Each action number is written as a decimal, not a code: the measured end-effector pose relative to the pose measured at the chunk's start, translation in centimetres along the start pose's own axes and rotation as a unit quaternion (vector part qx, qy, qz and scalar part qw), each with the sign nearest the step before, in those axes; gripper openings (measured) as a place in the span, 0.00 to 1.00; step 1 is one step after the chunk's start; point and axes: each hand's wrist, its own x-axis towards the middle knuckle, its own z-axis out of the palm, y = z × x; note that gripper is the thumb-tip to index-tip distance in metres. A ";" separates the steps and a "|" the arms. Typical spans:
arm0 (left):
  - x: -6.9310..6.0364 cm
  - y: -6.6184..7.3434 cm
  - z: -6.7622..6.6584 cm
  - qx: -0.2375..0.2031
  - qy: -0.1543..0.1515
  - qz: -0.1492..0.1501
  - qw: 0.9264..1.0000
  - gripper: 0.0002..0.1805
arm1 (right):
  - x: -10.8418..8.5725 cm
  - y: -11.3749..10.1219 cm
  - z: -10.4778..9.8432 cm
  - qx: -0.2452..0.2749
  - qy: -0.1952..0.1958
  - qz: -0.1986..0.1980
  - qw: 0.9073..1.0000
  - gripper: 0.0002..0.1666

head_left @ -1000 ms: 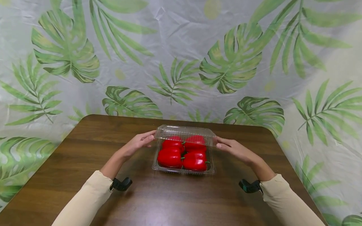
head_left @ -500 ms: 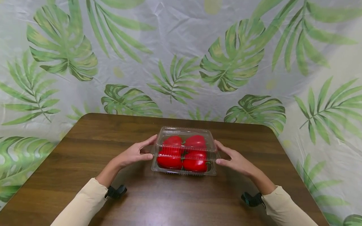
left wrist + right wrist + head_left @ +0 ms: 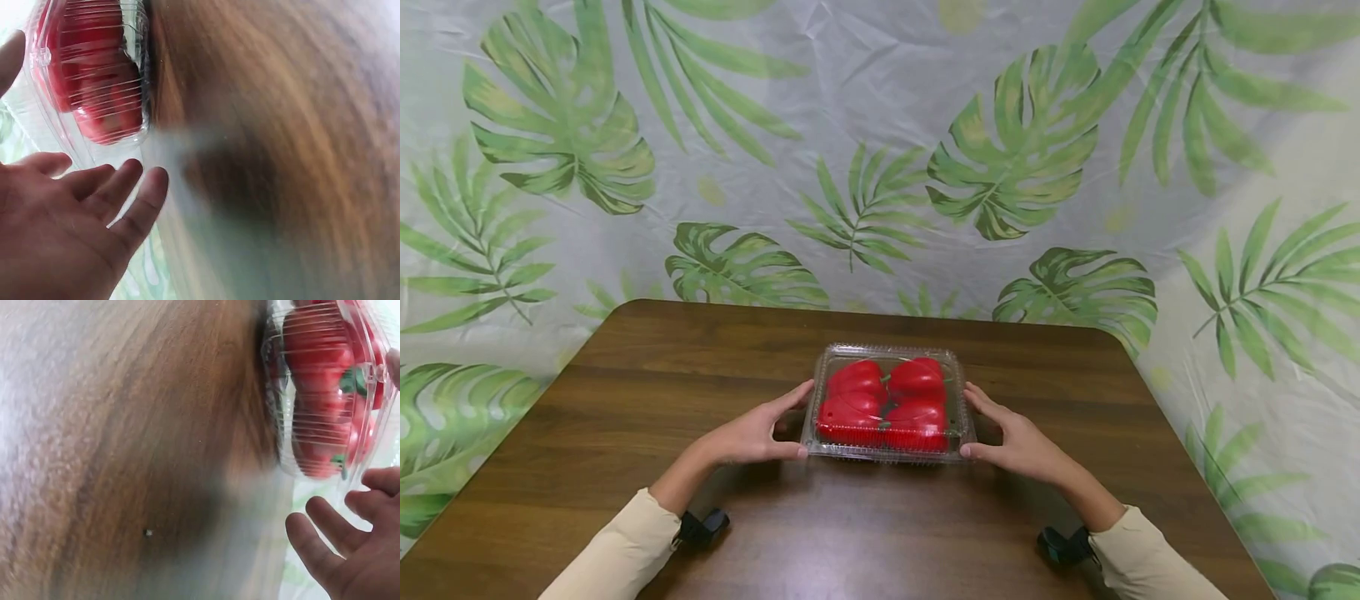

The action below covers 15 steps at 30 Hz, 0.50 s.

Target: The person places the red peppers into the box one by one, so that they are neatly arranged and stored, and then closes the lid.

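Note:
Several red bell peppers (image 3: 917, 382) with green stems sit in a clear plastic clamshell container (image 3: 880, 454) on the table. Its ribbed lid (image 3: 883, 350) lies down over them; whether it is latched I cannot tell. My left hand (image 3: 751, 433) is at the container's left side, thumb by the front corner and fingers along the side. On the other side my right hand (image 3: 1026, 446) mirrors it, its thumb by the front right corner. In both wrist views the fingers are spread and fairly straight, beside the container (image 3: 94, 69).
The brown wooden table (image 3: 880, 533) has rounded far corners. Behind it hangs a pale cloth (image 3: 880, 108) with green leaf prints. A dark band (image 3: 702, 527) sits on each wrist, over cream sleeves.
The lid has swung down from half raised to lying over the bell peppers. Both hands have come down and toward me along the container's sides.

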 end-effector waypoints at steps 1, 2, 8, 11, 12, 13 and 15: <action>-0.1 0.1 0.1 -0.009 0.000 -0.001 1.000 0.54 | 0.0 -0.1 0.0 -0.001 0.003 0.001 1.000 0.50; -0.1 0.1 0.1 -0.020 0.001 -0.002 1.000 0.54 | -0.1 -0.2 0.1 -0.002 0.006 0.003 1.000 0.51; -0.5 1.2 1.3 -0.093 0.044 -0.046 0.994 0.42 | -0.3 -0.9 0.2 0.058 0.000 0.064 0.996 0.51; -0.5 1.9 2.2 -0.156 0.066 -0.102 0.980 0.30 | -0.4 -1.4 0.4 0.162 -0.029 0.120 0.979 0.39; -0.5 2.2 2.5 -0.179 0.071 -0.117 0.974 0.26 | -0.5 -1.5 0.4 0.198 -0.040 0.139 0.970 0.34; -0.4 2.4 2.7 -0.200 0.075 -0.133 0.968 0.22 | -0.6 -1.5 0.5 0.235 -0.050 0.153 0.958 0.30; -0.3 2.8 3.0 -0.228 0.082 -0.154 0.958 0.15 | -0.7 -1.5 0.7 0.292 -0.062 0.174 0.939 0.23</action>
